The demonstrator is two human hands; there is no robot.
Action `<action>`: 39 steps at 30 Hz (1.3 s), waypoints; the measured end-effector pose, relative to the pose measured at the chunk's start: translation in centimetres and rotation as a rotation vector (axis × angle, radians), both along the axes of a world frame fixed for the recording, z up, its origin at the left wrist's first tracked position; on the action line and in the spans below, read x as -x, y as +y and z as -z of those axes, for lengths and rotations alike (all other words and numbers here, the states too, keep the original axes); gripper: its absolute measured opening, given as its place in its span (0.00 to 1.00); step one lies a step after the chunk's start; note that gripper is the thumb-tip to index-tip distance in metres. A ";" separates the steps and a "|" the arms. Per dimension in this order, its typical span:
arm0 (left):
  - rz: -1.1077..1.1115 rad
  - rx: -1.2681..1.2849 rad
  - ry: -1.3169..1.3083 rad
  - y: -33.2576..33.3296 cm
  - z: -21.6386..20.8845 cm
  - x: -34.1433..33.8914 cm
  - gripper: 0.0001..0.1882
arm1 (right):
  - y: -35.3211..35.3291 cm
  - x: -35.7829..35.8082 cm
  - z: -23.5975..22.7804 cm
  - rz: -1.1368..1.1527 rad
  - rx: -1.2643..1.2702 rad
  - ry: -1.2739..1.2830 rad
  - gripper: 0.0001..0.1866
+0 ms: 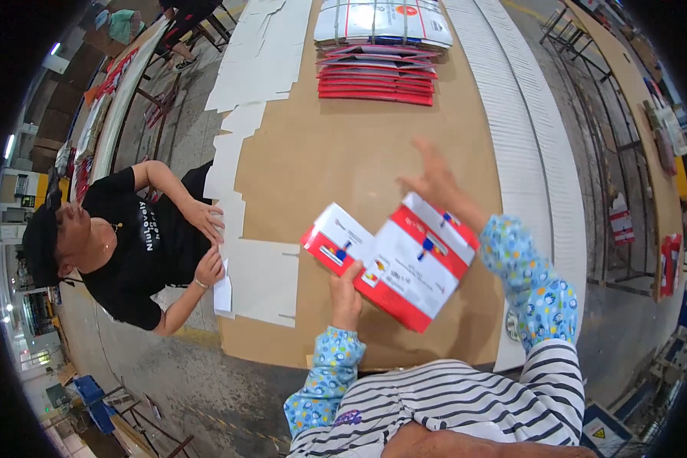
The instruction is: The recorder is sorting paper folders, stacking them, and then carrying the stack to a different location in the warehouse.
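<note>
A folded red-and-white printed cardboard piece [416, 267] is held at a tilt over the near part of the table. One narrower panel of it, or a second piece under it, sticks out to the left; I cannot tell which. My left hand [346, 298] grips its lower left edge, thumb on top and fingers hidden beneath. Beyond its upper right corner, my right hand [433, 177] is raised with fingers spread and nothing in it, slightly blurred. That wrist passes close to the cardboard's corner.
The brown tabletop [298, 175] carries a tall stack of similar red-and-white pieces [378, 72] at the far end. White cardboard sheets [263, 282] line the left side, and white corrugated strips [538, 175] the right. A co-worker in black [141, 237] sits at the left edge, hands on the table.
</note>
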State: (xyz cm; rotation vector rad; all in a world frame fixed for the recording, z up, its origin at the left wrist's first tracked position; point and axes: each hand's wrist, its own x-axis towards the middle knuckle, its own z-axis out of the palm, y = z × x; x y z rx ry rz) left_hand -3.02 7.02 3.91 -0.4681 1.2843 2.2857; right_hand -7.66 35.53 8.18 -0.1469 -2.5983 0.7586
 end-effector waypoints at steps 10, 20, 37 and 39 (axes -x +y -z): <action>0.071 0.133 -0.336 -1.8 7.8 -1.9 0.21 | 15.1 21.3 4.1 0.248 -0.583 0.030 0.56; -0.130 0.150 -0.347 0.8 2.9 0.1 0.20 | 16.3 23.5 5.4 -0.035 -0.335 -0.604 0.62; -0.168 0.149 -0.329 0.9 1.5 -0.7 0.20 | 10.6 15.9 4.1 -0.316 -0.728 -0.606 0.56; -0.168 0.163 -0.335 1.1 1.4 -0.7 0.20 | 9.9 15.8 4.7 -0.361 -0.804 -0.444 0.51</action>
